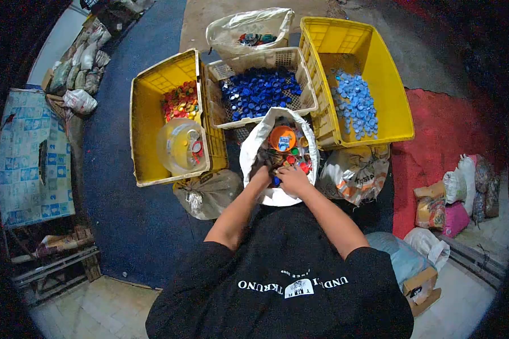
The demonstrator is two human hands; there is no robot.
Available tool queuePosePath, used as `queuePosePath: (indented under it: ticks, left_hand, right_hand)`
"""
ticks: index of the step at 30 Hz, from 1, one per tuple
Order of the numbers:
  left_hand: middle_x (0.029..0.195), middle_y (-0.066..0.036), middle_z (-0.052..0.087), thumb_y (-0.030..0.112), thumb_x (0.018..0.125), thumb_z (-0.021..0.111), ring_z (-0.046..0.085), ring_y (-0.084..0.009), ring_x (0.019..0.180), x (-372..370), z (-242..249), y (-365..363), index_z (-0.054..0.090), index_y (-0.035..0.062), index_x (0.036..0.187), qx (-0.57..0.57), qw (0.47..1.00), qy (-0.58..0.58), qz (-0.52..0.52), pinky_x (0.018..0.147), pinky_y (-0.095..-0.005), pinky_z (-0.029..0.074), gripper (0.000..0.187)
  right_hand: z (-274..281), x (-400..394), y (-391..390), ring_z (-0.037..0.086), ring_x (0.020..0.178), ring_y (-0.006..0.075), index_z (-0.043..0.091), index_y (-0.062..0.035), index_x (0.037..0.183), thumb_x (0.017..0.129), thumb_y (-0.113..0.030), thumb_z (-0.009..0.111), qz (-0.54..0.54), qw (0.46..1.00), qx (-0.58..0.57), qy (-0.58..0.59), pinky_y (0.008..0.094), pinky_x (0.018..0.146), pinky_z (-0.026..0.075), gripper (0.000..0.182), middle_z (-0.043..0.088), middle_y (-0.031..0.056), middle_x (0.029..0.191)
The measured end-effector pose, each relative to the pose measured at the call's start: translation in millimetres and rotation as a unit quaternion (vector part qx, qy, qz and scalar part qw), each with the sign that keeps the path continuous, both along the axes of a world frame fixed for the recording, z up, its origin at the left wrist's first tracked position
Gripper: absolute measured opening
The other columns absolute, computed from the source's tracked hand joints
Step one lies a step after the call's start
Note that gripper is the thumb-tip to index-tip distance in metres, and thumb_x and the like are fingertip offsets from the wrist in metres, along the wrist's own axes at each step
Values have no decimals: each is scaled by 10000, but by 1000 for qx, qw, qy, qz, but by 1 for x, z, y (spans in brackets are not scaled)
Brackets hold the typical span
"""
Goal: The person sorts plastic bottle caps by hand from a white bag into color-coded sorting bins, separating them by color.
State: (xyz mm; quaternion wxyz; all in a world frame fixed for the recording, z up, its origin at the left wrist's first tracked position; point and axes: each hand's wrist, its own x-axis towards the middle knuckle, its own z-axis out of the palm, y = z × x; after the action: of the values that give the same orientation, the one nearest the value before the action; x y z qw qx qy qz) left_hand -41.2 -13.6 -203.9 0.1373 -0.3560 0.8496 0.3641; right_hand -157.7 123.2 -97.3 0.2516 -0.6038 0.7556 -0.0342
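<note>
Both hands reach into an open white sack [249,151] in front of me, which holds mixed bottle caps [296,151] in several colours. My left hand [260,176] is at the sack's left side, its fingers dark and hidden among the contents. On the right, my right hand [294,179] lies over the caps with its fingers bent and close together; what they grip, if anything, is too small to make out. Just beyond the hands, an orange tub [276,135] with a blue and white label sits in the sack.
A yellow crate [147,118] at left holds red and yellow caps and a clear plastic container [172,152]. Dark blue caps fill a white crate [308,93]; light blue ones lie in another yellow crate [384,73]. Tied sacks [209,192] flank the white sack.
</note>
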Motion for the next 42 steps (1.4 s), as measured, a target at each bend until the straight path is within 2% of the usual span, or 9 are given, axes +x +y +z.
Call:
queuePosePath:
  ticks: [9, 12, 17, 21, 25, 27, 28, 33, 42]
  left_hand:
    - [816, -127, 697, 173, 786, 678, 685, -198, 748, -21, 199, -24, 663, 1, 938, 95, 951, 219, 195, 692, -318, 521, 230]
    - [836, -150, 691, 147, 776, 669, 687, -244, 754, -17, 192, -36, 668, 9, 950, 21, 962, 223, 156, 699, -332, 528, 222]
    - [854, -154, 675, 128, 748, 702, 672, -267, 785, -14, 190, -29, 684, 44, 988, -68, 972, 222, 48, 729, -363, 522, 255]
    - [866, -151, 671, 123, 738, 708, 662, -280, 810, -13, 185, -29, 680, 48, 991, -50, 975, 217, 17, 755, -367, 519, 265]
    - [1014, -144, 653, 102, 767, 657, 640, -284, 920, -15, 172, -37, 674, 83, 1005, -24, 968, 235, 79, 763, -351, 523, 240]
    - [1143, -147, 595, 140, 770, 611, 570, -316, 1016, -15, 163, -35, 678, 77, 860, -272, 948, 122, -113, 819, -392, 491, 129]
    - [1226, -123, 546, 211, 785, 582, 485, -299, 1128, -13, 160, -27, 702, 118, 862, -362, 910, 109, -170, 914, -447, 420, 171]
    - [1171, -104, 579, 267, 814, 569, 482, -271, 1152, -17, 112, -10, 735, 147, 880, -293, 895, -39, -334, 998, -514, 309, 215]
    - [930, -152, 674, 157, 769, 640, 624, -350, 891, -5, 80, -18, 695, 76, 931, -12, 953, 15, -302, 813, -423, 504, 190]
  right_hand:
    - [22, -22, -21, 480, 1163, 336, 633, -37, 1087, 783, -86, 607, -172, 946, -224, -160, 427, 1020, 380, 309, 577, 142, 1190]
    - [31, -23, -39, 556, 1068, 284, 624, -37, 1112, 825, -100, 606, -169, 945, -242, -139, 389, 943, 443, 294, 599, 125, 1149]
    - [36, -24, -56, 617, 871, 128, 585, -30, 1209, 960, -242, 516, -342, 587, -67, -731, 288, 772, 488, 334, 644, 48, 1048]
    - [14, -22, -47, 618, 829, 124, 583, -19, 1201, 969, -265, 513, -285, 754, -131, -578, 279, 761, 497, 346, 642, 45, 1021]
    - [22, -37, -36, 604, 761, 127, 585, -10, 1166, 984, -305, 485, -435, 668, -147, -586, 294, 715, 527, 361, 628, 68, 927]
    - [23, -45, -32, 573, 691, 143, 577, -9, 1109, 984, -331, 477, -529, 424, -213, -703, 331, 657, 522, 360, 598, 70, 847]
    - [29, -49, -29, 546, 661, 168, 563, -19, 1050, 977, -356, 485, -549, 401, -211, -703, 350, 633, 507, 354, 562, 70, 796]
    - [33, -59, -18, 558, 710, 200, 563, -28, 1011, 966, -381, 498, -552, 339, -205, -734, 354, 681, 501, 361, 564, 88, 801]
    - [36, -42, -7, 566, 756, 172, 571, -54, 1051, 943, -389, 540, -520, 341, -170, -764, 332, 692, 486, 354, 582, 65, 824]
